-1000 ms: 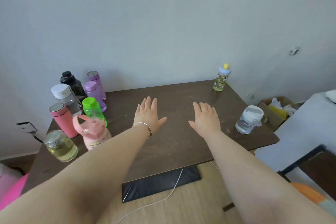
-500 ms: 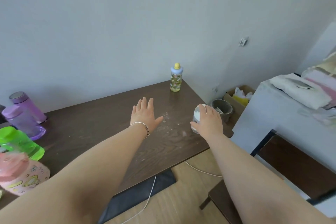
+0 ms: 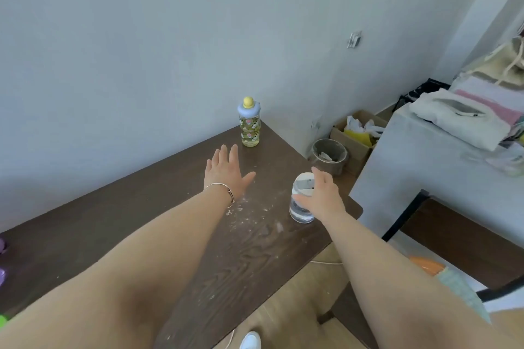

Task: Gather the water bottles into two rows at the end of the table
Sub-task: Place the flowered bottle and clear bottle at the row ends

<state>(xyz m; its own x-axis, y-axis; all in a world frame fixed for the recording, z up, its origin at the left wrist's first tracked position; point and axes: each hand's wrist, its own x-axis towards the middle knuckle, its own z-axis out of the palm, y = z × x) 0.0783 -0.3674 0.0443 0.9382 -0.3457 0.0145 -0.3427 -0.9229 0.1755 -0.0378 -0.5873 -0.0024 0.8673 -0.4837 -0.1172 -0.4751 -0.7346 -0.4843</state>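
A short clear bottle [image 3: 302,214] with a white lid stands near the right front corner of the dark wooden table [image 3: 141,221]. My right hand [image 3: 320,195] wraps it from the right, thumb across its front and fingers over the lid. A small patterned bottle [image 3: 249,127] with a blue cap and yellow knob stands at the far right corner by the wall. My left hand [image 3: 226,173] is flat over the table with fingers spread, holding nothing, just short of that small bottle. At the left frame edge, slivers of purple bottles [image 3: 1,246] and a green one [image 3: 2,320] show.
Beyond the table's right end stand a round bin [image 3: 330,156] and a cardboard box [image 3: 357,133] with bags. A grey unit [image 3: 425,164] with folded towels stands close on the right. White specks dot the tabletop between my hands.
The view has swung right, so the bottle group at the left has nearly left the frame. My right hand has reached the clear bottle and closed around it. My left hand stays open.
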